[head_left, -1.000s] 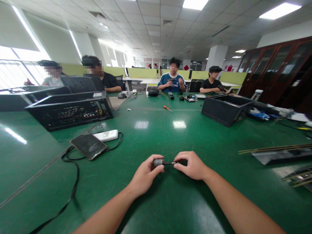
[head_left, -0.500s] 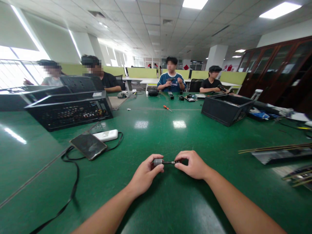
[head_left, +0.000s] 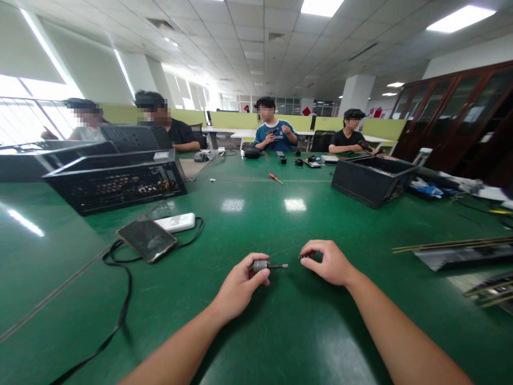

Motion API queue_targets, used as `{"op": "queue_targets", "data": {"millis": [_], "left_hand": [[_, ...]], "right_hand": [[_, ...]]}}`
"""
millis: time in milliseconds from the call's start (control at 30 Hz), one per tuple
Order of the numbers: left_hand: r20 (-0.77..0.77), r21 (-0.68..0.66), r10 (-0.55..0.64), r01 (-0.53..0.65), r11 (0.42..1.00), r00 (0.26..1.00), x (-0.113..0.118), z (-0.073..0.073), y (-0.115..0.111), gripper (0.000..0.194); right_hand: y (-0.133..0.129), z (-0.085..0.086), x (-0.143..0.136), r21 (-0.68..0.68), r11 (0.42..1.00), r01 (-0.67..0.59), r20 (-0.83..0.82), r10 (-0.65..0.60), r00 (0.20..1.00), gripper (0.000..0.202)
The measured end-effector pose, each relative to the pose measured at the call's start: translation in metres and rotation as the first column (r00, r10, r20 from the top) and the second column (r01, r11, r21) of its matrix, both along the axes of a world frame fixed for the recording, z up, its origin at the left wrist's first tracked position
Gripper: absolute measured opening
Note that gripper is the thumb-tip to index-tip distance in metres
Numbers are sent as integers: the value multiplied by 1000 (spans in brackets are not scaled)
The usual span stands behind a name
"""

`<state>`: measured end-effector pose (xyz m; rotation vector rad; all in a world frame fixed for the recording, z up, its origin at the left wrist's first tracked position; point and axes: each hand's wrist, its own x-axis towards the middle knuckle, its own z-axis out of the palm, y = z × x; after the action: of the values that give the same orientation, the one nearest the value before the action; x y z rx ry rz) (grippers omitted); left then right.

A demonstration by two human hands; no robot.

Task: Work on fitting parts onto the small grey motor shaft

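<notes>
Between the thumb and fingers of my left hand is a grey metal cylinder with a thin shaft, which looks like a motor part. The shaft lies level and points right. My right hand is a short way beyond the shaft's tip, its thumb and fingertips pinched on a small dark piece. Most of that piece is hidden by the fingers, so its kind cannot be told. A gap separates it from the shaft. Both hands are just over the green tabletop.
A phone, a white power bank and a black strap lie to the left. Black computer cases stand left and right. An orange screwdriver lies farther off. Metal strips are at right. Several people sit opposite.
My right hand has moved right and slightly up, away from the shaft's tip, with the small dark piece in its fingers. My left hand stays nearly in place. The person opposite has shifted left.
</notes>
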<state>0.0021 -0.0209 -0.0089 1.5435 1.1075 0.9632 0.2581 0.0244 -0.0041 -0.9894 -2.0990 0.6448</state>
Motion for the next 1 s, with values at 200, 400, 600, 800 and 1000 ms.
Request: {"op": "queue_targets", "data": {"millis": [200,400,600,800,1000], "left_hand": [[-28,1,-1,1,1000,1000,0,3,-1,34],[-27,-16,-27,26,1000,999,1,6,-4,34],[-9,-44,-61,61,997,998,9,4,-10,35],[-164,6,-91,93,996,982,-30,12,-50,33],[-385,-71,148,-189,979,911,-179,30,-128,42]], "right_hand": [[18,-10,24,-211,977,41,-254,-96,962,19],[39,-35,30,-394,914,93,-364,-248,898,47],[49,-48,37,-448,870,207,-453,-421,786,54],[43,-46,42,-428,861,275,-525,-484,700,46],[35,-27,-4,-432,876,217,-520,-438,733,50]]}}
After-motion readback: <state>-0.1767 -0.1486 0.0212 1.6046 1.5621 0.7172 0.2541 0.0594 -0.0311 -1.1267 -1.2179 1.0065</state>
